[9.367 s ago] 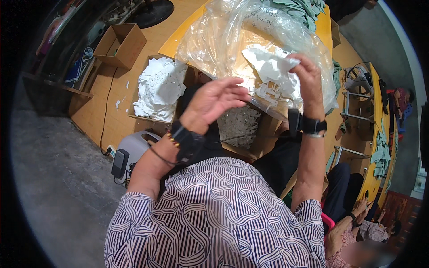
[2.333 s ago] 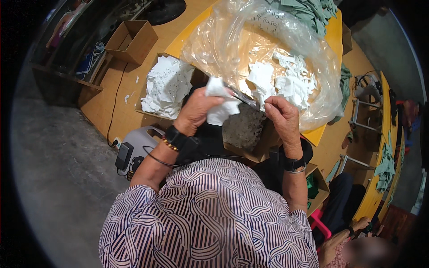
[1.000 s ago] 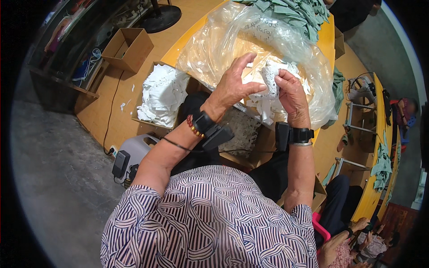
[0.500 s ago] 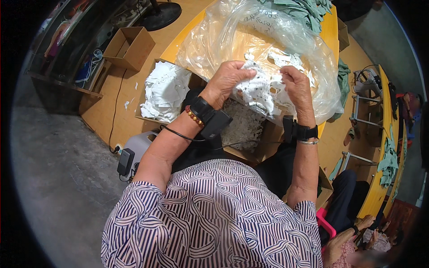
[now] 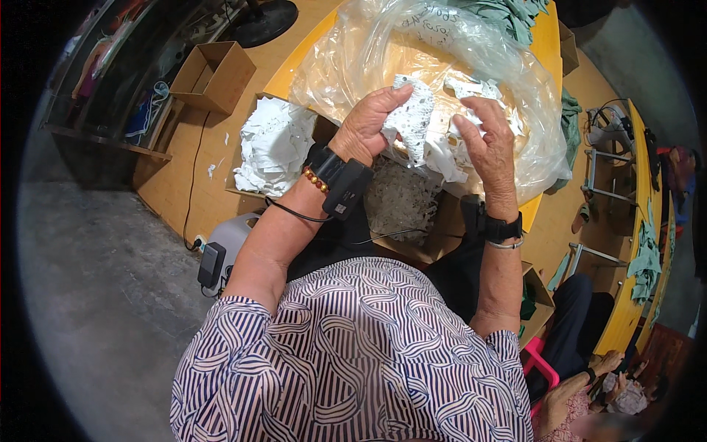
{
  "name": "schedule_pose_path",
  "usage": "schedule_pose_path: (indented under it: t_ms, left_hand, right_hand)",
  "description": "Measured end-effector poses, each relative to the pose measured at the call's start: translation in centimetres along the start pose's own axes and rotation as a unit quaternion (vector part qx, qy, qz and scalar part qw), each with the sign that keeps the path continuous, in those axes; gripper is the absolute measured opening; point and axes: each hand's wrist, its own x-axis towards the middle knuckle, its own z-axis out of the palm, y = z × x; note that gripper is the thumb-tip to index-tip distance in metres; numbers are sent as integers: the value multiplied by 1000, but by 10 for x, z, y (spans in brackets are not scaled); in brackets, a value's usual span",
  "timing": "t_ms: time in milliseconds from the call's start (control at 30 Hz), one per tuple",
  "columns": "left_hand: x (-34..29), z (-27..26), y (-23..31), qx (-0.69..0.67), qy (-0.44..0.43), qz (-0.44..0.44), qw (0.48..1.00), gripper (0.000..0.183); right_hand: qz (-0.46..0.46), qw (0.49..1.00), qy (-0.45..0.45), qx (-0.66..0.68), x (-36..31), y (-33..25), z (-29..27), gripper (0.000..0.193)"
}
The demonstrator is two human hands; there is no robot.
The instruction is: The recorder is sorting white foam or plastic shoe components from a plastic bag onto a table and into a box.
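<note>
My left hand [image 5: 365,124] grips a thin white sheet dotted with small holes [image 5: 414,110], thumb on top; cannot tell if it is cloth or paper. To its right my right hand [image 5: 487,144] is open, thumb and fingers apart and nothing visible between them. White strips [image 5: 446,158] hang beside the right hand's thumb, over the table's near edge. More white cut pieces [image 5: 479,90] lie beyond the hands on a clear plastic bag [image 5: 331,74]. Below the hands, a cardboard box holds small pale scraps [image 5: 398,210].
To the left, a cardboard box holds a pile of white pieces [image 5: 274,144]. Another cardboard box [image 5: 213,77] stands on the floor farther left. Green cloth [image 5: 504,16] lies on the yellow table's [image 5: 546,44] far side. A seated person [image 5: 574,383] is at the lower right.
The dotted sheet has turned more upright in my left hand, which moved slightly left. My right hand's fingers have spread apart, and the hand has turned.
</note>
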Motion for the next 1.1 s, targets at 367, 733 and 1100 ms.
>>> schedule_pose_path:
  t_ms: [367, 733, 1100]
  left_hand:
    - [-7, 5, 8, 188, 78, 10, 979, 17]
    - [-45, -2, -9, 63, 22, -37, 997, 34]
    - [-34, 0, -18, -199, 44, 48, 978, 45]
  right_hand:
    - [262, 767, -107, 575, -1, 18, -4, 10]
    - [203, 821, -69, 528, 22, -8, -2, 14]
    - [38, 973, -84, 211, -51, -34, 7, 16]
